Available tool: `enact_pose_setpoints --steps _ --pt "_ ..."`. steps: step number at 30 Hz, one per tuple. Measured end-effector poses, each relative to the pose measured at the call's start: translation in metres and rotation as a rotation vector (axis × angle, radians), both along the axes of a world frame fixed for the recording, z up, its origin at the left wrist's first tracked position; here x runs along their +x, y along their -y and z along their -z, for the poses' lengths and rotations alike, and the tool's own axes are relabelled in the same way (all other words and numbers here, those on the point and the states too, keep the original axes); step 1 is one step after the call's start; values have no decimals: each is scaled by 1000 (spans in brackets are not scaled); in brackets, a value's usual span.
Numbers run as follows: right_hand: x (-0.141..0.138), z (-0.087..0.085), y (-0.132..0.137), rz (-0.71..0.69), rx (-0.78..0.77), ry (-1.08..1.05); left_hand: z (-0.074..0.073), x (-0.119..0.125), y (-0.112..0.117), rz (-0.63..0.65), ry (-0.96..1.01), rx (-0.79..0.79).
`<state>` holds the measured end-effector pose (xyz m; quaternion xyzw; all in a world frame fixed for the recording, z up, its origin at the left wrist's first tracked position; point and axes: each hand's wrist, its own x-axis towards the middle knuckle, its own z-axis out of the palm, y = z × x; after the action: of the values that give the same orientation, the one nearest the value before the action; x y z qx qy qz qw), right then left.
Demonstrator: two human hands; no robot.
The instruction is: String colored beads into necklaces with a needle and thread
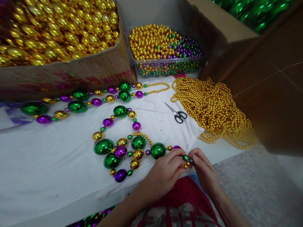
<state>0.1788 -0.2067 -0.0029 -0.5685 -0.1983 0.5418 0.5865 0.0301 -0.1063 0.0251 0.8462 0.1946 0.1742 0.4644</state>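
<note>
My left hand (167,168) is closed on the end of a bead necklace (158,150) at the table's front edge. Small green and gold beads poke out past its fingertips. Close beside it, my right hand (205,167) pinches at the same end, where a small dark bead shows between the hands. The rest of the strand, with large green, purple and gold beads, lies looped on the white cloth to the left. Behind it lie a long thin needle (151,110) and black-handled scissors (179,116), apart from both hands. My fingers partly hide a purple bead.
Another bead necklace (78,106) stretches along a cardboard box (94,71) of gold beads. A clear plastic tub (165,60) holds small mixed beads. Gold bead strands (213,107) are heaped at the right, against a brown box (267,94). A thin thread crosses there.
</note>
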Motion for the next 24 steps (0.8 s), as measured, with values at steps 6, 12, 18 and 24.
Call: enact_pose_setpoints --steps 6,12,18,24 --pt "16 -4 -2 -40 73 77 -1 -4 0 -34 15 -39" --pt "33 10 -50 -117 116 872 -15 -11 -9 -325 82 -65" --pt "20 18 -82 -155 216 1142 -45 -27 -19 -518 192 -507" --pt "-13 -72 -84 -478 304 747 -105 -47 -54 -495 347 -803"
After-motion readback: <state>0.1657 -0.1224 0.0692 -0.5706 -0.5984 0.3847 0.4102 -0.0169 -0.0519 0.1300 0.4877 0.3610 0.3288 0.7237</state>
